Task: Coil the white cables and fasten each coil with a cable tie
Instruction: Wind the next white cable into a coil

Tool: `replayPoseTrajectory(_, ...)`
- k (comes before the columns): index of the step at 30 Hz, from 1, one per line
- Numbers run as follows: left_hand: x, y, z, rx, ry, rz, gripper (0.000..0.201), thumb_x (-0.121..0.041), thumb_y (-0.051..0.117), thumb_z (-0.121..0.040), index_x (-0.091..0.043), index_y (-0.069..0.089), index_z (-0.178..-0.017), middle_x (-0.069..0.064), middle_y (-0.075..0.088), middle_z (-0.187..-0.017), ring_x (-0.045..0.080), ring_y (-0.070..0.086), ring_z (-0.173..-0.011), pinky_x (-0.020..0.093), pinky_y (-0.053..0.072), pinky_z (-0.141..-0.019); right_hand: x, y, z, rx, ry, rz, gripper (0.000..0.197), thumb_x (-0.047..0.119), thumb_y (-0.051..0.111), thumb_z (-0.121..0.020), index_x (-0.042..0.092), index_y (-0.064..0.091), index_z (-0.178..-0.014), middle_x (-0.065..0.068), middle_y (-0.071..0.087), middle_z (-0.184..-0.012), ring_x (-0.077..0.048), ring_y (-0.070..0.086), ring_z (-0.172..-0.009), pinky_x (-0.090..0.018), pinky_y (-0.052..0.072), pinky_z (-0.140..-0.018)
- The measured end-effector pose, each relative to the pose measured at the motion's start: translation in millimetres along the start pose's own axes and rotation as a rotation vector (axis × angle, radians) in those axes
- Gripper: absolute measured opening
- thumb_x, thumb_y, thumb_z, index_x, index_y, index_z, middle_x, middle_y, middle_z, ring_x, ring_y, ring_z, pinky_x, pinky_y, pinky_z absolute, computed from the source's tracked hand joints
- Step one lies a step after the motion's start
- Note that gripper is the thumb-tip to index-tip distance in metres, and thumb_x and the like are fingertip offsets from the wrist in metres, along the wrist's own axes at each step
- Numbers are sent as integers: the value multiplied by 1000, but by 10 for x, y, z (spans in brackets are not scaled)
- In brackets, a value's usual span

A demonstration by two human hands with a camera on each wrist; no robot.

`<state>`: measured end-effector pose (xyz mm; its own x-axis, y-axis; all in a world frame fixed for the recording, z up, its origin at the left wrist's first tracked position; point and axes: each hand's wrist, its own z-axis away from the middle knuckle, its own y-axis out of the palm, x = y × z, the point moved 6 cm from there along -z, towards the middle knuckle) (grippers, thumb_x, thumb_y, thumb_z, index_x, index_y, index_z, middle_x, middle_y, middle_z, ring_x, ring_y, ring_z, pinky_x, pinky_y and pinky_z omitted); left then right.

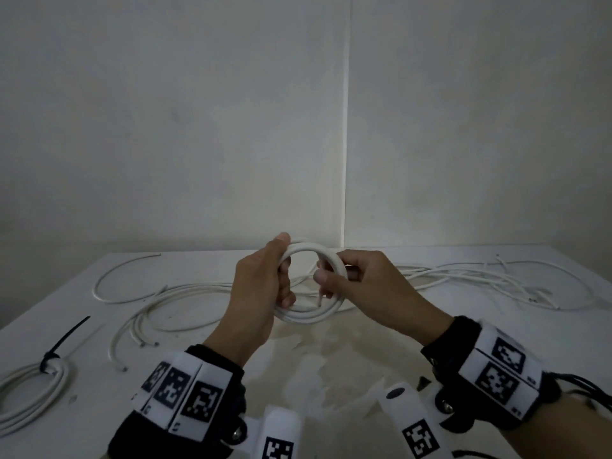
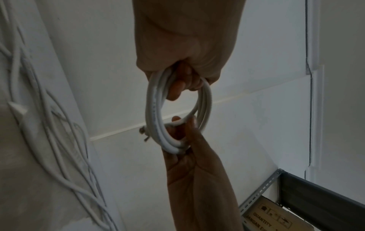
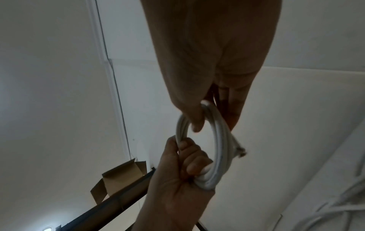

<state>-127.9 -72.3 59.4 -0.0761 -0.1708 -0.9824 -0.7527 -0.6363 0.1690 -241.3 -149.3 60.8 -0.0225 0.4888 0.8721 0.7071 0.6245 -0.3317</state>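
Both hands hold one small white cable coil (image 1: pixel 306 315) upright above the middle of the table. My left hand (image 1: pixel 265 286) grips the coil's left side, thumb on top and fingers curled through the ring. My right hand (image 1: pixel 361 279) pinches the right side between thumb and fingers. In the left wrist view the coil (image 2: pixel 154 109) hangs from my left fingers (image 2: pixel 177 89), and its stripped end (image 2: pixel 143 132) sticks out. The right wrist view shows the same coil (image 3: pixel 219 140). A tied coil (image 1: pixel 29 392) with a black cable tie (image 1: pixel 64 337) lies at the front left.
Loose white cables (image 1: pixel 185 293) sprawl over the white table (image 1: pixel 331 359), with a tangle at the right (image 1: pixel 480 276). Walls close off the back. A metal shelf (image 2: pixel 308 195) and an open cardboard box (image 3: pixel 122 179) stand off to the sides.
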Motion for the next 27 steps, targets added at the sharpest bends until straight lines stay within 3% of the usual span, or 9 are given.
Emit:
replayPoseTrajectory(2, 5, 25, -2, -1, 6, 1, 43, -29, 48, -93, -12, 39, -55, -7, 27, -34, 8, 25, -29, 18, 27, -34, -10, -2, 5, -50, -13, -54, 14, 16, 62, -85, 4, 66, -79, 0, 64, -62, -11, 62, -61, -27, 52, -66)
replayPoseTrajectory(5, -7, 61, 1, 8, 16, 12, 43, -28, 46, -94, -12, 38, -55, -7, 27, -35, 8, 24, -30, 19, 27, -34, -65, 18, 3, -60, 57, -288, 14, 18, 59, -85, 9, 64, -75, 3, 64, -58, -9, 61, -57, -17, 49, -59)
replayPoseTrajectory(10, -11, 27, -14, 9, 10, 19, 43, -28, 46, -93, -13, 38, -53, -6, 27, -36, 9, 24, -31, 19, 28, -34, -24, 164, 40, 164, 187, -640, 23, 27, 53, -76, 5, 60, -76, -2, 66, -66, -16, 66, -66, -27, 53, -72)
replayPoseTrajectory(15, 7, -32, -53, -13, 14, 13, 43, -28, 47, -92, -12, 39, -53, -6, 27, -36, 9, 24, -30, 18, 27, -34, -6, 96, 12, 161, 222, -396, 14, 0, 54, -86, 11, 61, -86, 5, 60, -64, -9, 59, -63, -22, 49, -67)
replayPoseTrajectory(19, 64, -3, -26, -21, 23, -13, 43, -26, 48, -93, -12, 40, -53, -5, 30, -38, 9, 26, -31, 20, 28, -35, -7, 67, -19, 118, 232, -137, 16, 1, 48, -88, 13, 57, -83, -1, 60, -75, -16, 62, -79, -30, 50, -78)
replayPoseTrajectory(21, 59, 15, -29, -26, 36, -24, 42, -25, 48, -93, -12, 41, -53, -5, 32, -39, 9, 27, -32, 20, 28, -36, 3, 90, -19, 110, 254, -221, 17, -1, 42, -90, 8, 55, -86, -3, 60, -72, -19, 61, -70, -32, 50, -74)
replayPoseTrajectory(23, 40, 8, -38, -37, 45, -29, 42, -25, 49, -92, -12, 42, -53, -5, 33, -40, 9, 28, -32, 20, 29, -35, 50, 128, -15, 113, 266, -400, 14, 10, 42, -94, 4, 55, -95, -2, 50, -60, -15, 50, -55, -29, 43, -64)
replayPoseTrajectory(24, 35, 10, -38, -40, 47, -33, 42, -25, 49, -92, -12, 42, -53, -5, 33, -40, 9, 28, -31, 20, 29, -35, 66, 136, -15, 119, 269, -444, 26, 25, 39, -97, 4, 55, -96, 0, 44, -56, -14, 45, -51, -27, 40, -60)
replayPoseTrajectory(27, 39, 36, -4, -34, 37, -39, 43, -26, 49, -92, -12, 41, -52, -7, 32, -36, 9, 28, -30, 21, 29, -36, 76, 117, -35, 68, 230, -314, 54, 54, 29, -90, 9, 57, -80, 6, 36, -46, -11, 38, -43, -24, 38, -54)
